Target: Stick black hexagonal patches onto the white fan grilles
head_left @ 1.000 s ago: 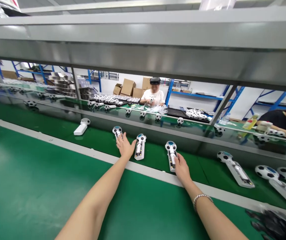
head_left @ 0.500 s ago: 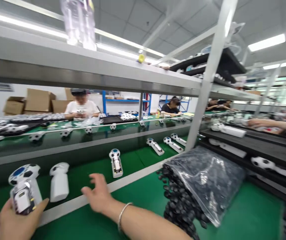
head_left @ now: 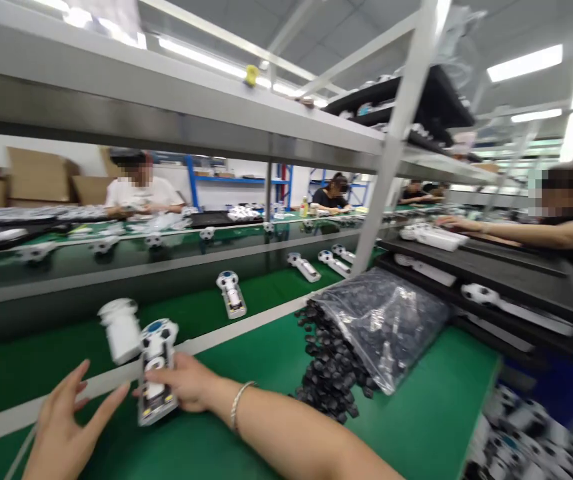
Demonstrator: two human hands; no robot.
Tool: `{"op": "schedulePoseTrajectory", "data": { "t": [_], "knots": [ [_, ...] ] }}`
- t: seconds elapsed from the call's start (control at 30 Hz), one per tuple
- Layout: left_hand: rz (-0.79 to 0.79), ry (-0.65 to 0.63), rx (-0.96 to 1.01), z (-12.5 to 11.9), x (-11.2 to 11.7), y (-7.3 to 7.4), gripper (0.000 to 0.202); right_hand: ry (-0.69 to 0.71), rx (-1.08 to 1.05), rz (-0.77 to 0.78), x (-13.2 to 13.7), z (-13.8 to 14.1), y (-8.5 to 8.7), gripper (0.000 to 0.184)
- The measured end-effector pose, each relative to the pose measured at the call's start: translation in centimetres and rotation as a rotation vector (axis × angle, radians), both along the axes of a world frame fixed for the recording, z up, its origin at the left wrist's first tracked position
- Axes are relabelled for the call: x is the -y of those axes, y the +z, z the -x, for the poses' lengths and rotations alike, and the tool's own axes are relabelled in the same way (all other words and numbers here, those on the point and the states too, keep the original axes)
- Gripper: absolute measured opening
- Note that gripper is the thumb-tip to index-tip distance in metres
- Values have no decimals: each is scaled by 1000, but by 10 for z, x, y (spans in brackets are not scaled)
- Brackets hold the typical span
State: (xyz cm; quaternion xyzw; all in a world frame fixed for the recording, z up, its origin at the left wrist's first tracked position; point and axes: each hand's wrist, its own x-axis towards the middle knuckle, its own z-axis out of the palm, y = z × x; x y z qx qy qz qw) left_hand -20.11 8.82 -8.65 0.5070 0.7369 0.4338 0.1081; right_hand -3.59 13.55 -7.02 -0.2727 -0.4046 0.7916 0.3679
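Observation:
A white handheld device with a football-patterned head point(head_left: 159, 338) stands tilted over the bench edge, its body open with inner parts showing. My right hand point(head_left: 190, 381) grips it from the right side, thumb across the front. Just left of it, my left hand point(head_left: 69, 423) is held open, fingers spread, with nothing in it. Behind the held device, a white device lying plain side up point(head_left: 120, 333) rests on the green belt point(head_left: 181, 310). Farther right on the belt lies another open device point(head_left: 231, 295).
Loose small black pieces point(head_left: 323, 377) spill from a clear plastic bag point(head_left: 386, 320) on the green bench. Black trays with devices point(head_left: 481, 293) are stacked at right, above a bin of white parts point(head_left: 531, 433). A metal post point(head_left: 383, 173) and shelf stand ahead. A co-worker's arm point(head_left: 526, 233) reaches in.
The open device has passed from my left hand to my right and moved rightward. My left hand has opened. The view has shifted right and down.

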Motion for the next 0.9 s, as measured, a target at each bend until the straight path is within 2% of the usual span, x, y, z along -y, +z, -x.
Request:
{"op": "schedulePoseTrajectory", "data": {
  "t": [0.1, 0.13, 0.23, 0.3, 0.37, 0.5, 0.77, 0.83, 0.9],
  "knots": [
    [-71, 218, -149, 53, -2, 12, 90, 43, 18, -49, 13, -12, 8, 61],
    [-68, 317, -166, 72, -1, 15, 86, 44, 22, -69, 16, -14, 8, 58],
    [-65, 477, -234, 124, 4, 16, 77, 59, 51, -148, 21, -14, 4, 50],
    [-44, 569, -250, 148, 5, 16, 74, 83, 108, -210, 24, -13, 2, 50],
    [-18, 640, -245, 162, 2, 15, 74, 33, 272, -366, 29, -14, 1, 54],
    [16, 693, -223, 177, -13, 16, 76, 68, 397, -526, 39, -16, 1, 60],
    [32, 680, -145, 212, -55, 18, 84, 210, 346, -534, 36, -16, 4, 57],
    [60, 648, -87, 219, -60, 19, 76, 223, 321, -526, 35, -15, 5, 55],
    [76, 612, -21, 224, -60, 21, 58, 204, 290, -518, 35, -14, 5, 53]
  ]
}}
